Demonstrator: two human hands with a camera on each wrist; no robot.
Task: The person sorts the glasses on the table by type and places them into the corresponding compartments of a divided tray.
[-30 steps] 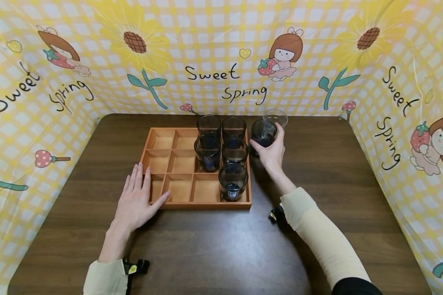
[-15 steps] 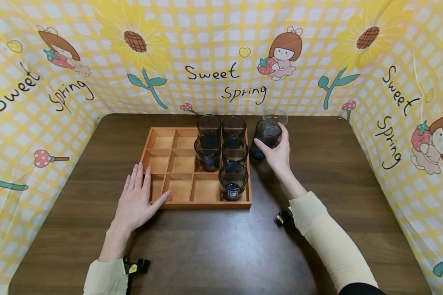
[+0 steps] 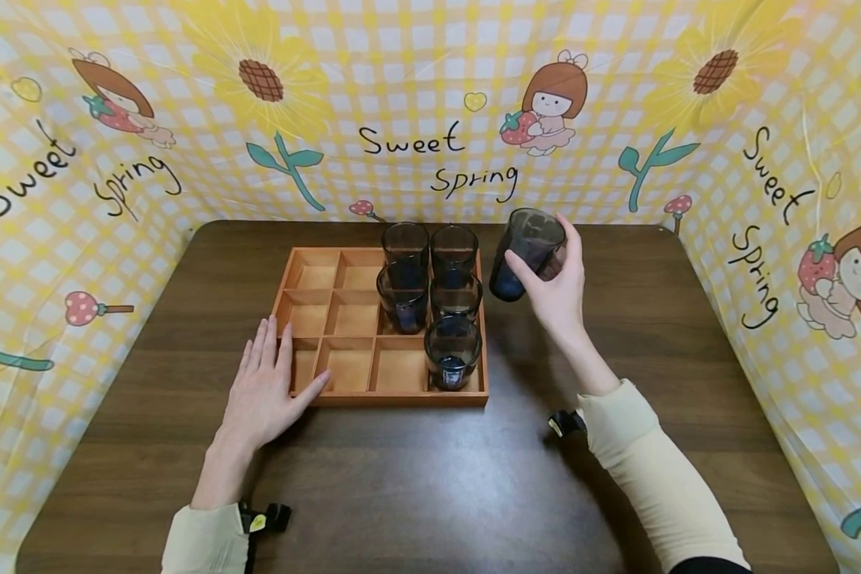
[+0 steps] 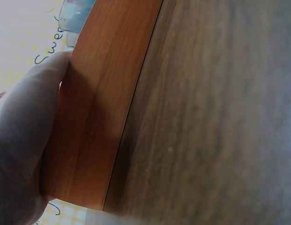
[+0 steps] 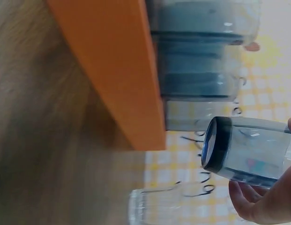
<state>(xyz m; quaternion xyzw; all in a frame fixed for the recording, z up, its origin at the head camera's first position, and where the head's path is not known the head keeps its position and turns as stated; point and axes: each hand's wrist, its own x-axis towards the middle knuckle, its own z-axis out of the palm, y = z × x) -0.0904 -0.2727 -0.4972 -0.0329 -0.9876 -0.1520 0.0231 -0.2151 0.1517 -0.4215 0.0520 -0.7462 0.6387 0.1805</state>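
Note:
My right hand (image 3: 561, 299) grips a smoky dark glass tumbler (image 3: 527, 253) between thumb and fingers, to the right of the wooden compartment tray (image 3: 402, 400). The tumbler leans to the right and hangs clear of the table; its thick dark base (image 5: 218, 144) shows in the right wrist view. My left hand (image 3: 261, 399) rests with straight fingers on the tray's front left corner, thumb over the front rim. Several similar dark tumblers stand upright in the tray's right-hand compartments, among them one at the front right (image 3: 454, 355) and one in the middle row (image 3: 403, 299).
A clear glass (image 5: 157, 206) stands on the table beyond the tray, hidden behind the held tumbler in the head view. The brown wooden table (image 3: 402, 494) is bordered by a yellow checked cloth (image 3: 316, 72) at the back and both sides.
My right hand has lifted the dark tumbler and shifted it slightly right, tilting it and covering the clear glass from the head view. The left hand and tray have stayed still.

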